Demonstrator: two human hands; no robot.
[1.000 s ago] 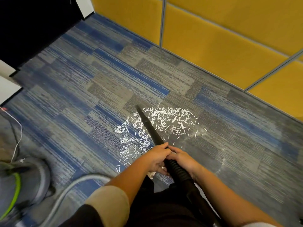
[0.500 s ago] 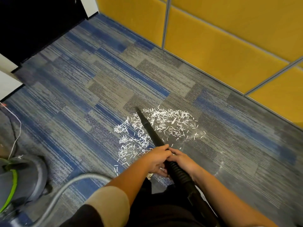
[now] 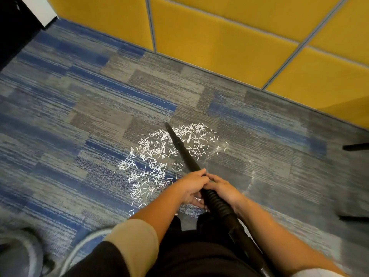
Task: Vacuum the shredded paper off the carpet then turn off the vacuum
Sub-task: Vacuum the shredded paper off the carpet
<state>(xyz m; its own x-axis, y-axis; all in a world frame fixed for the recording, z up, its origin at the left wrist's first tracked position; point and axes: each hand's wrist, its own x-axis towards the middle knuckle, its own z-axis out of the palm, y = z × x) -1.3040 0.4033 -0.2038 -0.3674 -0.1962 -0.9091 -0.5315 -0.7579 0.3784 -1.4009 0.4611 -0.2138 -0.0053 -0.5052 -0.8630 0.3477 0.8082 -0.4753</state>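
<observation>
- Both hands, left hand and right hand, wrap the vacuum wand.
- Nozzle tip in shredded paper; vacuuming step, most paper left.
- Next: sweep across the pile.

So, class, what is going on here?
A person grips a black vacuum wand with both hands, left hand and right hand side by side where the wand meets its ribbed hose. The wand's tip points at the far edge of a patch of shredded paper on the blue-grey carpet. Plenty of paper is not yet picked up.
</observation>
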